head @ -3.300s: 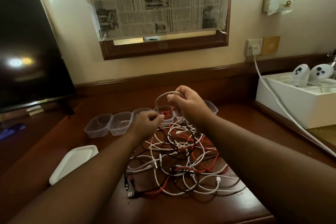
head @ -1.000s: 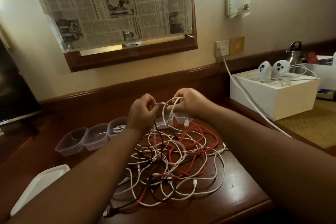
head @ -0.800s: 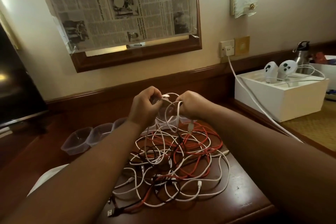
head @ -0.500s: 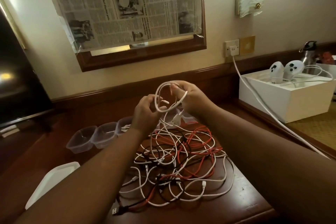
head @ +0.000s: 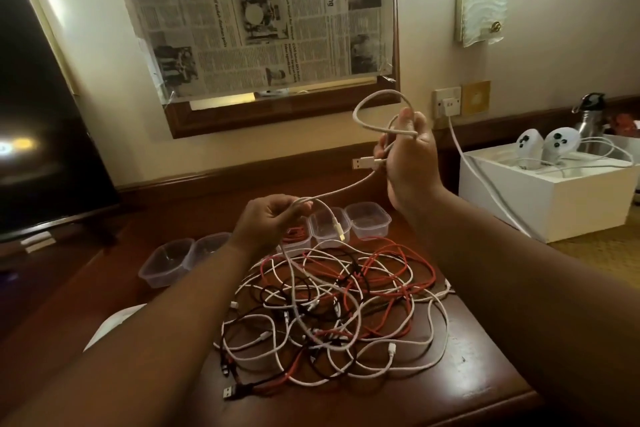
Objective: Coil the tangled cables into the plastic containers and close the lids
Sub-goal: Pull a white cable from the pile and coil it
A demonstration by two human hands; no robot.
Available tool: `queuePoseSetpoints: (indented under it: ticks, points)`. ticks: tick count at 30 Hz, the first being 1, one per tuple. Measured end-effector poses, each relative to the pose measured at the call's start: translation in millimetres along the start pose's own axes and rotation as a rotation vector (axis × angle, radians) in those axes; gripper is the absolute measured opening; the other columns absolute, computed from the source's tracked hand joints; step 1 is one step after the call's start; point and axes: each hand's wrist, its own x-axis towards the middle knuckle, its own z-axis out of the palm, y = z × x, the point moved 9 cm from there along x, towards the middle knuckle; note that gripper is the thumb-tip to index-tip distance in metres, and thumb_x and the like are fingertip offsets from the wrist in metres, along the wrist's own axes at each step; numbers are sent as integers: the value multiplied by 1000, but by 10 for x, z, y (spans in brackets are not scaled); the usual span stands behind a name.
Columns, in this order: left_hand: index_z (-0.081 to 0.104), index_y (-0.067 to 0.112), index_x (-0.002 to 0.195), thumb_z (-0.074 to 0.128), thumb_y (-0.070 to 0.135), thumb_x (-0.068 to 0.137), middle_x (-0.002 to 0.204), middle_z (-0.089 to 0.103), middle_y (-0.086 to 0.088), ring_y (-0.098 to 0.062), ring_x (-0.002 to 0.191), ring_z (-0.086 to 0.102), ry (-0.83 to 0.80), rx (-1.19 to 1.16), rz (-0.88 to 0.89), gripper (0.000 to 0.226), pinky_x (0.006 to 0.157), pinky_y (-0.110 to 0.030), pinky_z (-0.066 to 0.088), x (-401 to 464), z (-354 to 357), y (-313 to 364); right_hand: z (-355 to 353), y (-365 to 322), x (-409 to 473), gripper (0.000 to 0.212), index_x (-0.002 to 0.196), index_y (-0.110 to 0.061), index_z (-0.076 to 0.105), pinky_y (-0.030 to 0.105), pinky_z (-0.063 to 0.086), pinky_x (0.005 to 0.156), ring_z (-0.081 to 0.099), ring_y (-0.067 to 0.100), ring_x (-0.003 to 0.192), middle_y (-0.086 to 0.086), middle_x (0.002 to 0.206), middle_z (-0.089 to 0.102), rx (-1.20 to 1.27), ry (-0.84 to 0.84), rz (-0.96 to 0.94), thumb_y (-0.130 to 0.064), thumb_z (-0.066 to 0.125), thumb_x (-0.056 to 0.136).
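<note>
My right hand (head: 408,163) is raised above the desk and grips a loop of a white cable (head: 372,104), its USB plug sticking out to the left. The same cable runs down to my left hand (head: 270,222), which pinches it lower down. Below both hands a tangle of white, red and black cables (head: 339,308) lies on the wooden desk (head: 485,381). Behind the tangle stands a row of clear plastic containers (head: 369,220); one holds a red cable, and the left ones (head: 166,262) look bare inside.
White lids (head: 107,326) lie at the desk's left, partly behind my left arm. A white box (head: 554,194) with two controllers stands at the right, a charger cable running to the wall socket (head: 448,104). A dark TV screen (head: 41,114) fills the left.
My right hand has lifted up and to the right with the white loop, pulling the cable out of the pile. My left hand has dropped lower and slid along the cable.
</note>
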Motion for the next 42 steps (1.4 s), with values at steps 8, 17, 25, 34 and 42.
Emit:
queuePoseSetpoints:
  ticks: [8,17,25,34,42]
  points:
    - [70,23,116,62,36,89,109,73,-6,-23,104,69,-305,58,-94,31,93,-39,57,-227,55,193,87,-173,-155,24,92,-13,51,18,44,50,50,14,65,7,80,52,-542,-101,-166,-29,39,106]
    - [70,14,107,45,36,103,84,69,-9,-24,77,64,200,-207,-63,34,72,-33,53,-635,-605,598,295,-41,-583,9,102,-21,56,34,49,60,57,22,72,12,93,61,-806,-489,135,-24,47,103]
    - [64,9,102,40,31,106,59,39,-5,-14,44,36,35,-305,-60,33,42,-22,32,-968,-461,1053,474,546,-2294,60,141,-29,45,22,48,74,62,11,100,-5,126,61,-1497,-1476,447,-35,72,87]
    - [66,11,95,49,29,102,56,38,-1,-14,43,31,-52,-146,-65,26,42,-23,29,-1287,-270,1204,345,365,-2183,46,139,-23,49,27,51,81,61,15,106,1,128,60,-1342,-1277,463,-13,59,95]
    - [71,16,89,51,31,101,63,46,-8,-18,52,44,-115,-61,-98,28,50,-22,40,-1331,-127,1323,496,-27,-1960,30,113,-7,62,35,53,80,66,22,84,10,91,66,-405,-958,600,-14,52,86]
